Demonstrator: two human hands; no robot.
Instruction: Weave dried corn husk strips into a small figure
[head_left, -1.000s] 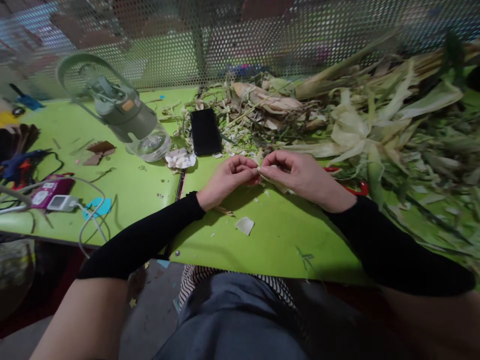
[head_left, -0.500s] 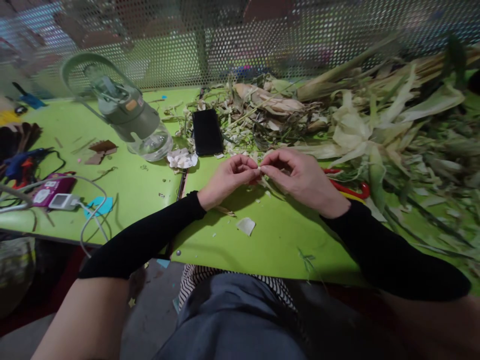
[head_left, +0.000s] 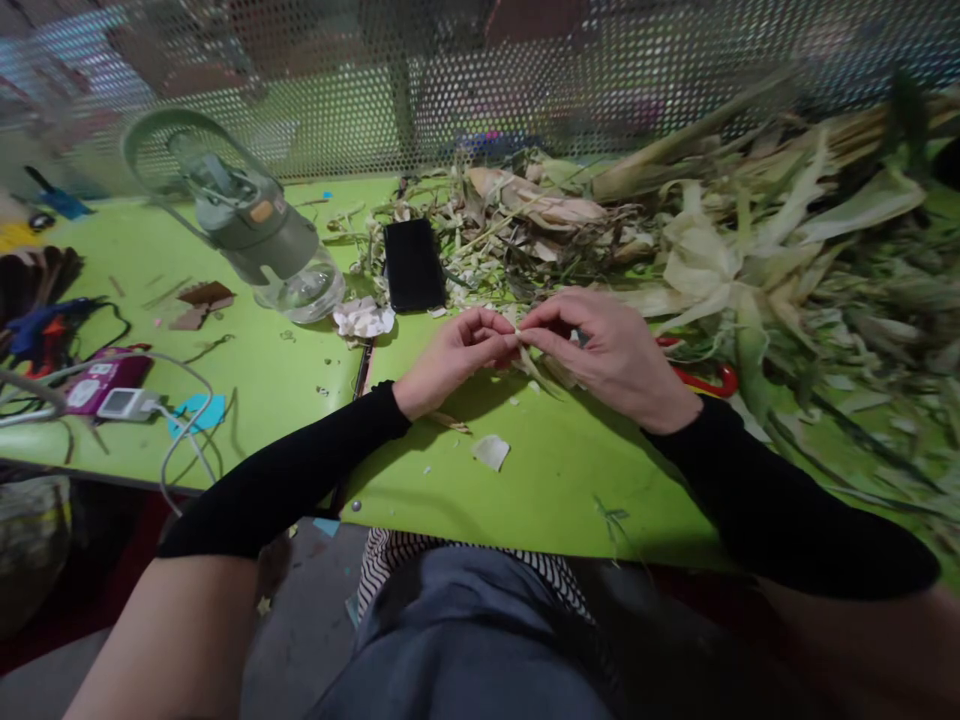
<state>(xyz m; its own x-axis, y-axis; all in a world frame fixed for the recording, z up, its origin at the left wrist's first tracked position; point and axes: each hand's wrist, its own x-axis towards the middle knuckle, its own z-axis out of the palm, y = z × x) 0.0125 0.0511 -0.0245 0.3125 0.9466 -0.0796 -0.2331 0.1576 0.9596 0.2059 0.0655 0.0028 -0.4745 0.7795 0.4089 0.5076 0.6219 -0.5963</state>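
Observation:
My left hand (head_left: 459,358) and my right hand (head_left: 592,350) meet fingertip to fingertip above the green table (head_left: 420,480). Both pinch a thin pale strip of corn husk (head_left: 534,370), whose loose end hangs below my right fingers. Part of the strip is hidden by my fingers. A small pale husk scrap (head_left: 492,452) lies flat on the tabletop in front of my hands. Just past my right wrist, red-handled scissors or a similar tool (head_left: 712,380) show only in part.
Husk scraps (head_left: 517,240) and large corn husks (head_left: 712,260) cover the back and right. A black phone (head_left: 414,265), crumpled paper (head_left: 363,317) and a water bottle (head_left: 270,240) stand left of them. Farther left are a glue gun (head_left: 45,335) and a purple power strip (head_left: 109,378) with cables. Perforated metal mesh (head_left: 465,90) rises behind.
My right fingers have shifted slightly, and more of the husk strip shows below them. My left hand stays almost in place.

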